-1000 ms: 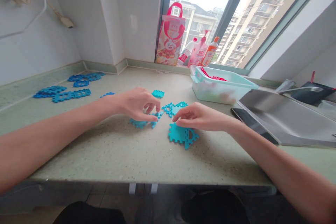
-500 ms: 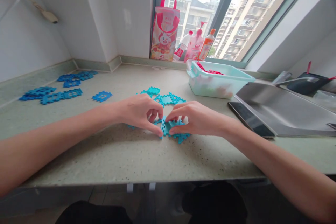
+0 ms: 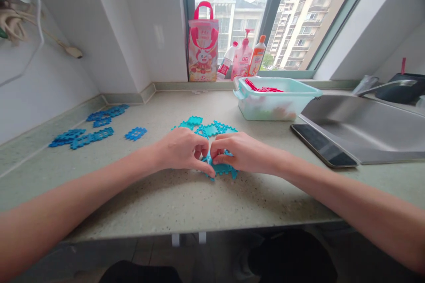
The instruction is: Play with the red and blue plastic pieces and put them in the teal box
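On the counter in front of me lie turquoise interlocking plastic tiles with toothed edges [image 3: 223, 169]. My left hand [image 3: 187, 150] has its thumb and fingers curled around the left edge of these tiles, partly covering them. From the right, my right hand [image 3: 241, 152] pinches at the top of the same tiles, thumb and fingers bent together. The two hands nearly meet at the fingertips. Just beyond them spread more turquoise tiles [image 3: 211, 130], some joined in a row. What exactly sits between the fingers is partly hidden.
Several blue tiles [image 3: 92, 138] lie at the left, with one single blue tile [image 3: 136, 133] nearer. A pale green bin [image 3: 272, 105] holding red pieces stands back right. A phone [image 3: 323, 146] lies beside the metal sink [image 3: 372, 124]. A bag [image 3: 203, 51] and bottles [image 3: 241, 59] line the windowsill.
The camera view has shifted a little. Both hands stay on the turquoise tiles; my right fingers have curled in closer, and my left thumb has moved slightly right over the tiles' edge.
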Available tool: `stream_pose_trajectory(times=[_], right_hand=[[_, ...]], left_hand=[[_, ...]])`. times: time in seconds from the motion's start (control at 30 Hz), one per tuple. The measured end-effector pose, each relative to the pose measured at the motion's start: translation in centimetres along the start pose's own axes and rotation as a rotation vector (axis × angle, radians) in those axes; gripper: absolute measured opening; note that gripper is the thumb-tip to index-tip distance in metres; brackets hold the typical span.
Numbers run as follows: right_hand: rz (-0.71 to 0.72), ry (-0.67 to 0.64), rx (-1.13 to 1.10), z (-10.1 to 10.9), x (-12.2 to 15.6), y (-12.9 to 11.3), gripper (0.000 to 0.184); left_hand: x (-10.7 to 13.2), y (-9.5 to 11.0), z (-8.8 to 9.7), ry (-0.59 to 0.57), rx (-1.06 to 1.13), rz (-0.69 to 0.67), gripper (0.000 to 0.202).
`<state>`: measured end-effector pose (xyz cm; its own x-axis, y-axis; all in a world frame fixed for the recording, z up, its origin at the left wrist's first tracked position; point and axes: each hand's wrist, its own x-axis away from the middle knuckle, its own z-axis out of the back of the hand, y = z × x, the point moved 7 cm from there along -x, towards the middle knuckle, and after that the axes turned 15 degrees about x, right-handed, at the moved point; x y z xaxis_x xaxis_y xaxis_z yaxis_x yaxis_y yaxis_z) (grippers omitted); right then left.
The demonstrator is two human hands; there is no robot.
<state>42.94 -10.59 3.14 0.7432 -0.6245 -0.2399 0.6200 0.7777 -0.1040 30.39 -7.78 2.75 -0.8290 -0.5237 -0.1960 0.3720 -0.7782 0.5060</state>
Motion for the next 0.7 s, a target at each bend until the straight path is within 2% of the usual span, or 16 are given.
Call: stream_pose_trajectory(times=[0.1,0.23,0.3,0.47,0.57,0.7], right_hand=[[0.010,0.073,0.026,1.1,0.0,1.1,0.006],[-0.163,0.273,0.183,3.9,0.4,5.2,0.019],[-0.219,0.242,0.254,4.0,0.5,6.9,0.021],[-0.281,0.012,0.259,1.3,0.6,8.9,0.054],[-0.309,-0.013,0.246,0.7,0.6,9.7,0.054],[-0.329,0.018,0.265,1.0,0.8,10.9,0.049]], left_hand=[[0.0,0.1,0.4,0.020,-0.057,-0.046,0.053],[0.2,-0.2,1.6,0.131,-0.160,-0.133,0.044],[0.2,-0.8,1.8,0.149,-0.203,-0.126,0.040],[0.0,-2.9,1.8,0.128,-0.243,-0.028,0.039],[0.1,-3.9,2.5,0.164,-0.263,0.022,0.038],[0.2,-4.4,3.2,0.195,-0.283,0.033,0.040]])
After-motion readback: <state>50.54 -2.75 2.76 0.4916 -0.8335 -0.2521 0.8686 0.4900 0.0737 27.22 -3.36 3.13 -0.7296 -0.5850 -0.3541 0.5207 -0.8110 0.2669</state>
